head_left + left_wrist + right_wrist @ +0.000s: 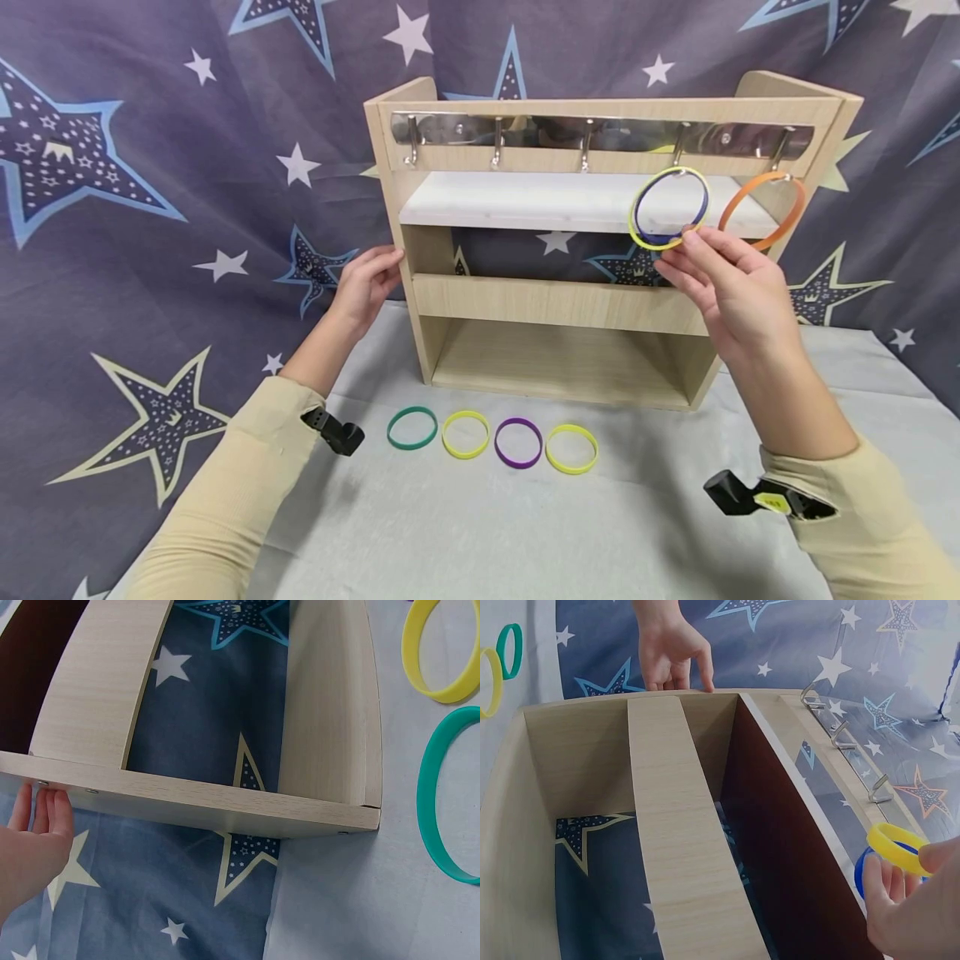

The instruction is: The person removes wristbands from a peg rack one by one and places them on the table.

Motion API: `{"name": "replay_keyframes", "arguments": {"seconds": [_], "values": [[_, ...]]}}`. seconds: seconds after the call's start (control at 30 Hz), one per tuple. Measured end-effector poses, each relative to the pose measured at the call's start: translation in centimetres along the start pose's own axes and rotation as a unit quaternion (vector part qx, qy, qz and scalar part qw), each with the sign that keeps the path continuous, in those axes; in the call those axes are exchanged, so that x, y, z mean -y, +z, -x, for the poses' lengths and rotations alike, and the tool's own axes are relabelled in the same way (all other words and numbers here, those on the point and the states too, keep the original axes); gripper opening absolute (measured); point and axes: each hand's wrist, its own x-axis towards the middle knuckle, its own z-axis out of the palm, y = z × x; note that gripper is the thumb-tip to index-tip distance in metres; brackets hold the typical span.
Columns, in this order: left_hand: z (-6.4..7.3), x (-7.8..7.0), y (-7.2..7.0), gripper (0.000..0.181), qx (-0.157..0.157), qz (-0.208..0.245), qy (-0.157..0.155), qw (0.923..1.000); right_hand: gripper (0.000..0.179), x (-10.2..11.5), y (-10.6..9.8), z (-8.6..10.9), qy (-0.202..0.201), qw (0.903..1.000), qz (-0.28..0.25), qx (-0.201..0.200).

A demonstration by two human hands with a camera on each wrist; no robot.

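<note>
In the head view my right hand [742,296] pinches a yellow wristband [632,220] at its lower edge, between thumb and fingers. The band's top is at the fourth hook [681,143]; whether it loops over the hook, I cannot tell. A blue wristband [660,239] overlaps it, and in the right wrist view this blue band [859,876] lies behind my fingers. An orange wristband [799,208] hangs from the rightmost hook. With its fingertips, my left hand [367,285] touches the left side of the wooden shelf [555,302].
On the grey cloth before the shelf lie a green wristband [389,430], a yellow one [467,456], a purple one [519,465] and another yellow one [572,471], in a row. The metal hook strip [540,133] has three bare hooks at left. A star-patterned curtain [247,167] hangs behind.
</note>
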Motion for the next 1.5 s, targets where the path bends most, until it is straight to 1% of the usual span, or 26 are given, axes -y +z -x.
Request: {"name": "replay_keyframes", "arguments": {"seconds": [0.13,0.3,0.4,0.6,0.83,1.07,1.23,1.37,1.5], "values": [[0.0,0.0,0.0,0.012,0.0,-0.001,-0.001,1.0,0.005,0.1,0.4,-0.1,-0.01,0.9998,-0.016,0.0],[0.0,0.0,0.0,0.012,0.001,-0.009,-0.002,1.0,0.007,0.2,0.9,-0.2,-0.03,0.9988,-0.039,0.007],[0.0,0.0,-0.1,0.012,0.002,-0.009,-0.002,1.0,0.009,0.3,1.0,-0.2,-0.036,0.9983,-0.045,0.01],[0.0,0.0,0.0,0.011,0.001,-0.003,0.001,1.0,0.009,0.3,0.9,0.1,-0.042,0.9983,-0.036,0.018],[0.1,-0.1,0.2,0.009,-0.005,-0.003,-0.001,1.0,0.007,0.0,0.5,0.4,-0.047,0.9985,-0.007,0.026],[0.1,-0.1,0.2,0.008,-0.008,0.006,-0.001,0.9999,0.005,-0.8,0.1,0.7,-0.022,0.9994,0.02,0.02],[0.0,0.0,0.2,0.008,-0.006,0.009,-0.001,0.9999,0.007,-1.3,-0.5,0.9,0.005,0.999,0.037,0.027],[0.0,0.0,0.2,0.008,-0.005,0.01,-0.001,0.9999,0.008,-1.5,-0.9,1.1,0.034,0.9965,0.069,0.031],[0.1,0.0,0.2,0.008,-0.005,0.01,0.0,0.9999,0.009,-1.7,-1.3,1.2,0.052,0.993,0.099,0.038]]}}
